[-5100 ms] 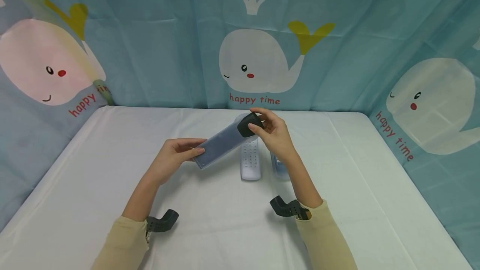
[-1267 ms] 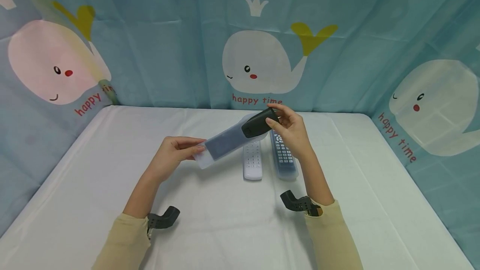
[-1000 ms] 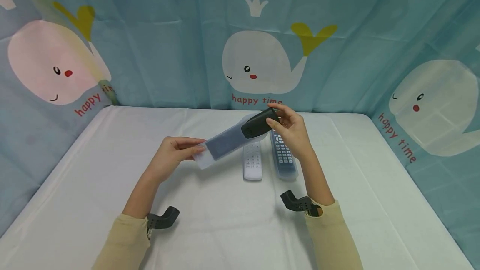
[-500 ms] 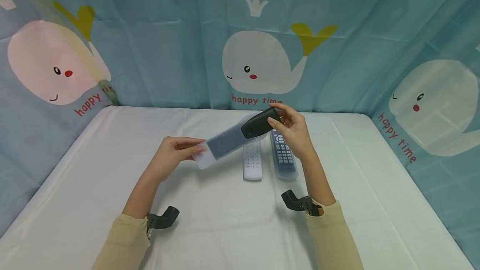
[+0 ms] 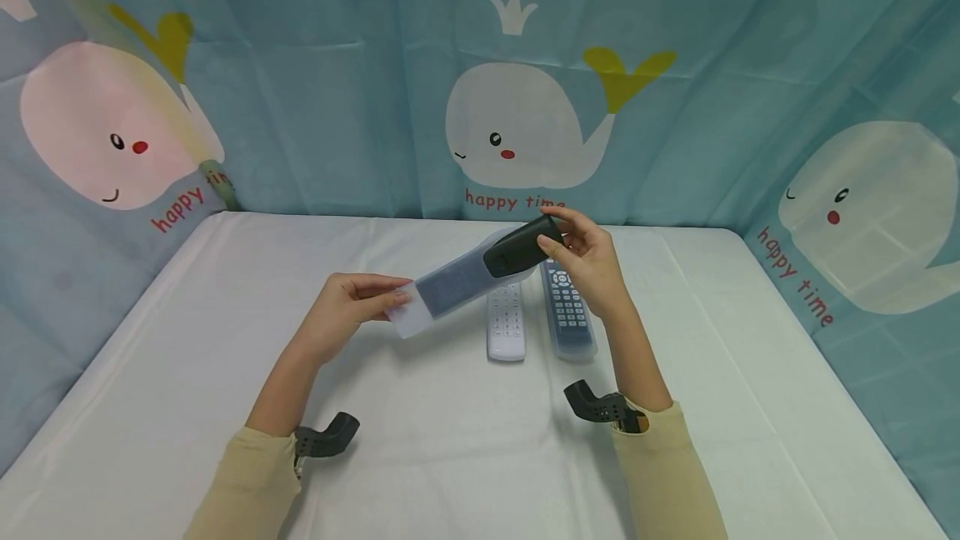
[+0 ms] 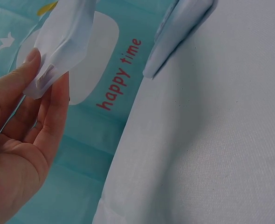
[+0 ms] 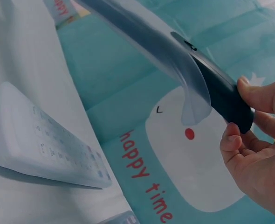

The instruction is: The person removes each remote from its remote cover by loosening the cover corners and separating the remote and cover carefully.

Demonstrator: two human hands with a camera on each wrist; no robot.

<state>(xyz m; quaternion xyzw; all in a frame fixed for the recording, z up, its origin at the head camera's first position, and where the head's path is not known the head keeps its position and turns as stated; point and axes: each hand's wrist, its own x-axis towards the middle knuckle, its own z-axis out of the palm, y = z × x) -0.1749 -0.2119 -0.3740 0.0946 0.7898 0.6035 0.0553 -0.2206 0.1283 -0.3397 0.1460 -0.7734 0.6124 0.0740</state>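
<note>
A dark remote control (image 5: 525,247) lies partly inside a translucent sleeve-like cover (image 5: 452,280), both held above the table. My left hand (image 5: 352,311) pinches the cover's far left end between thumb and fingers; in the left wrist view that end of the cover (image 6: 65,44) looks pale and see-through. With thumb and fingertips my right hand (image 5: 581,261) grips the bare end of the remote, which sticks out of the cover's mouth in the right wrist view. The remote's inner part shows dimly through the cover, with a vacant pale stretch at the left end.
Below on the white tablecloth (image 5: 420,440) lie a white remote (image 5: 506,323) and, to its right, a dark remote in a translucent cover (image 5: 572,319), its upper end near my right hand. A blue whale-print curtain (image 5: 337,107) stands behind the table.
Since the oldest frame my right hand has moved right, and more of the dark remote is out of the cover. Over the last second it shifted only slightly. My left hand stayed nearly still.
</note>
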